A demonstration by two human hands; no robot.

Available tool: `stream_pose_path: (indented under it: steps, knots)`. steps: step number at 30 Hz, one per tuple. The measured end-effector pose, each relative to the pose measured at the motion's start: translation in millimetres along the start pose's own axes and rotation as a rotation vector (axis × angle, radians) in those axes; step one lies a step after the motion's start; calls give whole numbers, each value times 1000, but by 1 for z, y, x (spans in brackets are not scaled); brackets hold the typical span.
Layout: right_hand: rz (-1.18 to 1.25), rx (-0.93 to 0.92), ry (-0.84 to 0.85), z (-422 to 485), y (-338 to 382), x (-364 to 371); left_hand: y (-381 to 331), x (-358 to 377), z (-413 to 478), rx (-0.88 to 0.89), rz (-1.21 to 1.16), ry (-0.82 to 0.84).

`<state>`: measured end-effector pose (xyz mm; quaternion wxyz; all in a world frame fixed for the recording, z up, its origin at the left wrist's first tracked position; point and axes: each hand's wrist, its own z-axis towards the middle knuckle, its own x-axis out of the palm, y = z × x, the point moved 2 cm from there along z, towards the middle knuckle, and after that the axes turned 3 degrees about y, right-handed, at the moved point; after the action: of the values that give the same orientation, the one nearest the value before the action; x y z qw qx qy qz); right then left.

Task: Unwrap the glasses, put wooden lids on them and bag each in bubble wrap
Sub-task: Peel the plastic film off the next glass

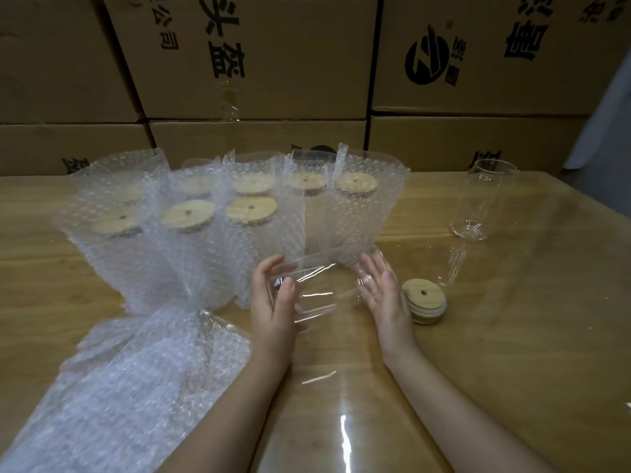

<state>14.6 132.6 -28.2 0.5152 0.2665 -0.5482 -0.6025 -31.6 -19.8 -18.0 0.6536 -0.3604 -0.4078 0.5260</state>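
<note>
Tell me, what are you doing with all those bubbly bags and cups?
A person is packing drinking glasses. Their left hand grips a glass lying sideways in crinkly clear film, and the right hand rests flat against its other end. Behind stand finished glasses with wooden lids, each in a bubble wrap bag. Spare lids and one bare glass wait on the right; empty bubble bags lie on the left.

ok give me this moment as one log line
stage: unwrapping | left hand: grips filmed glass | right hand: open against it | lids: stacked by right hand | bare glass: upright, far right
</note>
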Motion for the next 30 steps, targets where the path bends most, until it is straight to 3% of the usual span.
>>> stream_pose_path:
  steps: [10,23,30]
  knots:
    - [-83,-103,50,-4,8,1,-2,-6,4,203,11,42]
    - [-268,-437,56,-12,15,4,-2,-2,6,-33,-159,50]
    - [-401,-570,140,-16,13,10,-6,-9,4,-14,-196,-56]
